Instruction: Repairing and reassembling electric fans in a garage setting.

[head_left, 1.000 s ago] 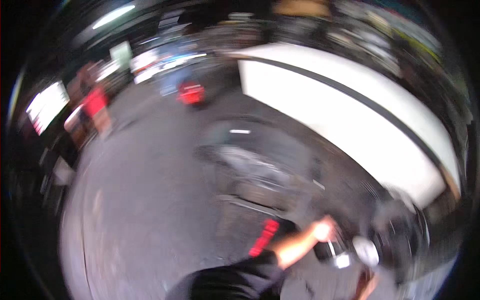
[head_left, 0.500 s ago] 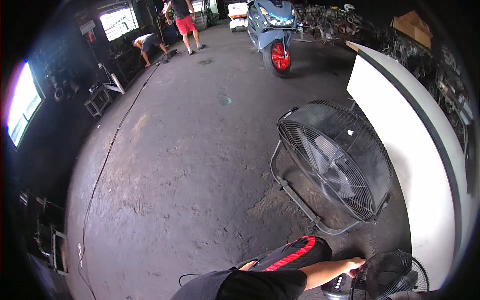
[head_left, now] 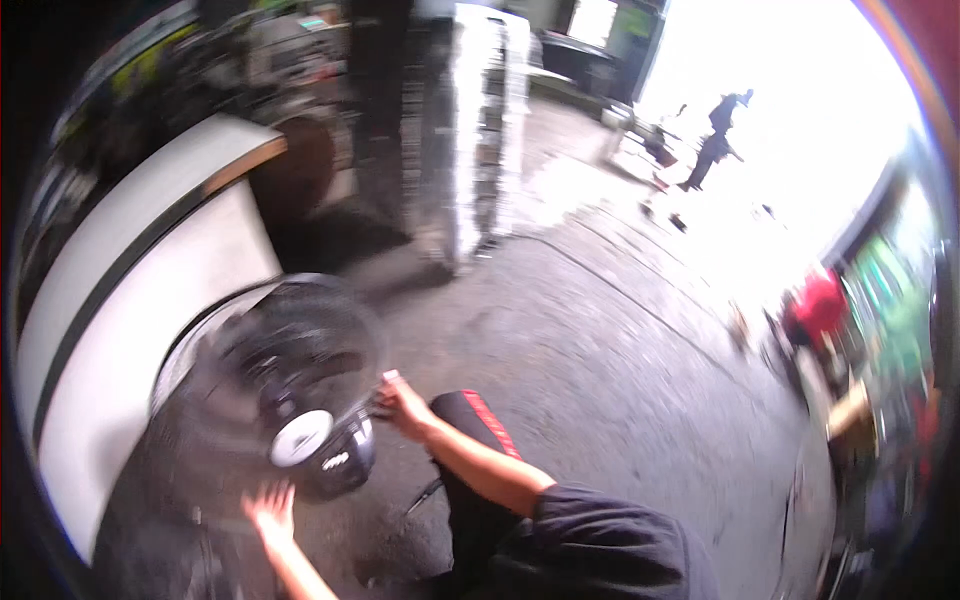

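Observation:
A dark round fan [head_left: 300,330] with a wire guard is in front of me at the lower left, blurred by motion. It has a pale round disc [head_left: 302,438] and a dark glossy base [head_left: 350,460] with a row of light buttons. My right hand [head_left: 402,405] is at the guard's right edge, its fingers seemingly closed on the rim, though blur softens them. Below the base, my left hand [head_left: 270,508] is open with spread fingers and holds nothing.
A white panel with a dark edge strip [head_left: 110,330] curves along the left. Beyond it stands a tall pale stack [head_left: 480,130]. A person [head_left: 715,140] appears in silhouette at the bright opening. Blurred clutter, including a red object [head_left: 818,302], lines the right side.
The view has swung far round to the right, so the large drum fan and the scooter are out of sight. The smaller fan is now at the lower left, and both my hands show.

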The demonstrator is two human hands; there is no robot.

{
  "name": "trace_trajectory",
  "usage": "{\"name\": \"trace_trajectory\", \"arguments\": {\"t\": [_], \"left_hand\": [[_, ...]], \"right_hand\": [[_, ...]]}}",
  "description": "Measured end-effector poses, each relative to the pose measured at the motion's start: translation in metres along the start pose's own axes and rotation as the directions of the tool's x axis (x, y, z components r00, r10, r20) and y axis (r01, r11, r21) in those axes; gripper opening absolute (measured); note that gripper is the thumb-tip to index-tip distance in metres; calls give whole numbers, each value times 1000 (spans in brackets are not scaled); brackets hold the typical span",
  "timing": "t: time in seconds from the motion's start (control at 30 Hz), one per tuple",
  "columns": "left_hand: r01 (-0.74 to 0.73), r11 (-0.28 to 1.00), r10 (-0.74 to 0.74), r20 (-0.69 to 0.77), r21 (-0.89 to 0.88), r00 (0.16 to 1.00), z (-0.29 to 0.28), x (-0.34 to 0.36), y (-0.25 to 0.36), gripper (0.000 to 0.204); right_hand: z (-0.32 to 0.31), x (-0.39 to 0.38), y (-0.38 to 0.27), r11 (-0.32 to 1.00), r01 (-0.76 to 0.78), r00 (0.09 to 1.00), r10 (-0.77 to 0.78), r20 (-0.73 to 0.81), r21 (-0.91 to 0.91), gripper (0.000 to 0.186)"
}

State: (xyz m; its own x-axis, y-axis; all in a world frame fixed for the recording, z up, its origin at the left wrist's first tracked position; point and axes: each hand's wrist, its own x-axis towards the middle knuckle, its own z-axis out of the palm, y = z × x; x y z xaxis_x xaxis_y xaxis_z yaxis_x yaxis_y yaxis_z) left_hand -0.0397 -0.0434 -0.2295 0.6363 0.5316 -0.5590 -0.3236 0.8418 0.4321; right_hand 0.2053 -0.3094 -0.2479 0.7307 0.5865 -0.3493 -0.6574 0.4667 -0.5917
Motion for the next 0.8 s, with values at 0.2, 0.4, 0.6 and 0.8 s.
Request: {"name": "trace_trajectory", "arguments": {"t": [0.2,0.4,0.6,0.8], "left_hand": [[2,990,-10,63,138,998,20,-17,-23,82],[-176,979,167,92,101,982,34,-60,1,83],[-2,1000,-4,237,26,971,65,-68,-48,72],[210,973,-177,279,-92,944,20,-82,-99,67]], "right_hand": [[-9,-53,-44,979,158,985,-147,95,-129,56],[5,-44,-17,981,185,970,-191,153,56,55],[-17,-81,-67,982,46,995,-62,82,182,72],[-54,-109,-89,931,-333,937,309,163,150,65]]}}
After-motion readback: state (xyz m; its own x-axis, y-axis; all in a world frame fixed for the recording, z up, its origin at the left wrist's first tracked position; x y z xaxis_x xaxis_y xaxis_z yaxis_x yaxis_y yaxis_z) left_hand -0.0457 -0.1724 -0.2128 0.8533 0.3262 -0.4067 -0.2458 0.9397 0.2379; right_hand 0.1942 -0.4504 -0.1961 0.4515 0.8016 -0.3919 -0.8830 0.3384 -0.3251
